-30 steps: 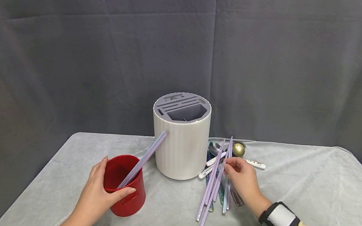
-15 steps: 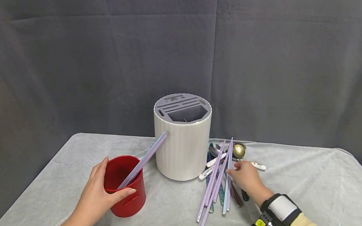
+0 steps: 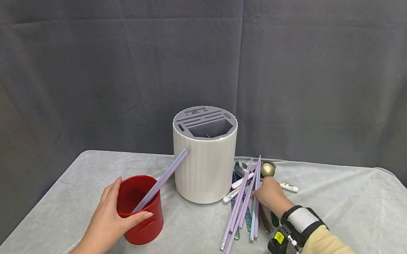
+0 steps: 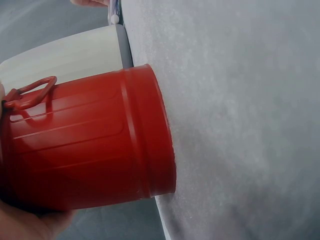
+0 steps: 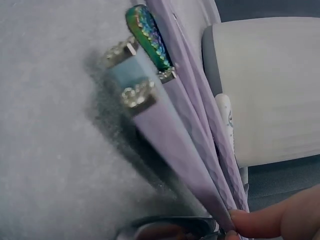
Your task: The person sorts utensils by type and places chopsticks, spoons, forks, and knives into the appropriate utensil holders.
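Note:
My left hand (image 3: 109,211) holds a small red bucket (image 3: 146,227) by its rim, thumb in front and fingers at the far left side. Two or more lilac chopsticks (image 3: 162,177) lean out of it to the right. On the right, my right hand (image 3: 272,194) reaches into a pile of cutlery, thumb and fingertip pinching a lilac chopstick (image 5: 172,147) partway along. A pale blue chopstick (image 5: 134,72) lies right behind that one. More lilac chopsticks (image 3: 236,211) spread across the pile. The right fingertips are mostly hidden in the head view.
A white ribbed cutlery holder (image 3: 202,171) with a grey slotted top stands between the hands, behind the bucket. In the pile are a gold spoon (image 3: 268,169), a white patterned handle (image 3: 287,186) and a green iridescent handle (image 5: 148,37). A grey curtain (image 3: 150,62) hangs behind the table.
My right hand first drew slightly right off the lilac chopsticks, then came back in against them, its forearm shifting left. The left hand and bucket have stayed put.

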`<act>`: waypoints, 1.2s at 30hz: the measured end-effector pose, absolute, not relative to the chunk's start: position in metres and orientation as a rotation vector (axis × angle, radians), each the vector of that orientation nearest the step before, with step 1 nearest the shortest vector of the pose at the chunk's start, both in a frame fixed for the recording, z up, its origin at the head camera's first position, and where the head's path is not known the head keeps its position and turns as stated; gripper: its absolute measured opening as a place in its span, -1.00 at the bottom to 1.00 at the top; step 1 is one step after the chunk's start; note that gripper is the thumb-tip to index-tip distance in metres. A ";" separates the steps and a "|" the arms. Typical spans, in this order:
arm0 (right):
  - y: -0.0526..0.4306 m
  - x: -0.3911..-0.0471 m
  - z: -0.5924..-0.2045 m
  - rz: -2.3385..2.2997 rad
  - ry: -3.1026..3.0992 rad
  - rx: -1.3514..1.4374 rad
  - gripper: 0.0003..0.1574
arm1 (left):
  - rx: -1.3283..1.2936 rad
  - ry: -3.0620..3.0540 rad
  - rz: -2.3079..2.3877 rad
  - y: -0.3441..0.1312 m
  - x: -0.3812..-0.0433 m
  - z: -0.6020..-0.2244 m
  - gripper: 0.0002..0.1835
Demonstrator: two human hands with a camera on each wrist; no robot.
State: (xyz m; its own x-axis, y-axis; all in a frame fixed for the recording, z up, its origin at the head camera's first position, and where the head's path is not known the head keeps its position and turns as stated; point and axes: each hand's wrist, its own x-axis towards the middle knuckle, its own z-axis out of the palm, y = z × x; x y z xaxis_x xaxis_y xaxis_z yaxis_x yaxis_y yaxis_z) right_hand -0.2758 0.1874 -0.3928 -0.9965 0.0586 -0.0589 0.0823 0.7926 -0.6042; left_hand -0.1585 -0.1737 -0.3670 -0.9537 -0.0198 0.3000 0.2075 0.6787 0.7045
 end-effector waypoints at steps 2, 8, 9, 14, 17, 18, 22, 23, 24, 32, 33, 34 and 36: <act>0.187 -0.274 -0.391 -1.028 2.929 0.116 -0.80 | -0.151 -2.610 -1.148 -0.174 -0.159 -0.367 0.13; 0.192 -0.266 -0.383 -1.236 2.782 0.160 -0.86 | -0.153 -2.612 -1.147 -0.174 -0.158 -0.367 0.14; 0.193 -0.265 -0.383 -1.285 2.748 0.173 -0.87 | -0.152 -2.614 -1.146 -0.174 -0.158 -0.367 0.14; 0.200 -0.261 -0.383 -1.508 2.593 0.215 -0.81 | -0.151 -2.618 -1.145 -0.174 -0.158 -0.367 0.14; 0.204 -0.255 -0.379 -1.603 2.527 0.217 -0.73 | -0.147 -2.620 -1.144 -0.174 -0.158 -0.367 0.13; 0.205 -0.253 -0.377 -1.626 2.514 0.214 -0.72 | -0.144 -2.621 -1.145 -0.174 -0.158 -0.367 0.13; 0.206 -0.245 -0.370 -1.735 2.449 0.167 -0.64 | -0.137 -2.619 -1.149 -0.174 -0.158 -0.367 0.13; 0.206 -0.243 -0.368 -1.779 2.428 0.133 -0.62 | -0.137 -2.616 -1.148 -0.174 -0.158 -0.367 0.13; 0.206 -0.240 -0.366 -1.826 2.407 0.097 -0.59 | -0.137 -2.614 -1.147 -0.174 -0.158 -0.367 0.13; 0.174 -0.213 -0.340 -2.351 2.148 -0.262 -0.62 | -0.160 -2.589 -1.134 -0.174 -0.158 -0.367 0.11; 0.169 -0.211 -0.337 -2.402 2.115 -0.308 -0.65 | -0.162 -2.586 -1.133 -0.174 -0.158 -0.367 0.11; 0.164 -0.209 -0.333 -2.447 2.084 -0.354 -0.67 | -0.164 -2.585 -1.132 -0.174 -0.158 -0.367 0.11; 0.153 -0.204 -0.327 -2.519 2.030 -0.426 -0.70 | -0.166 -2.584 -1.130 -0.174 -0.158 -0.368 0.11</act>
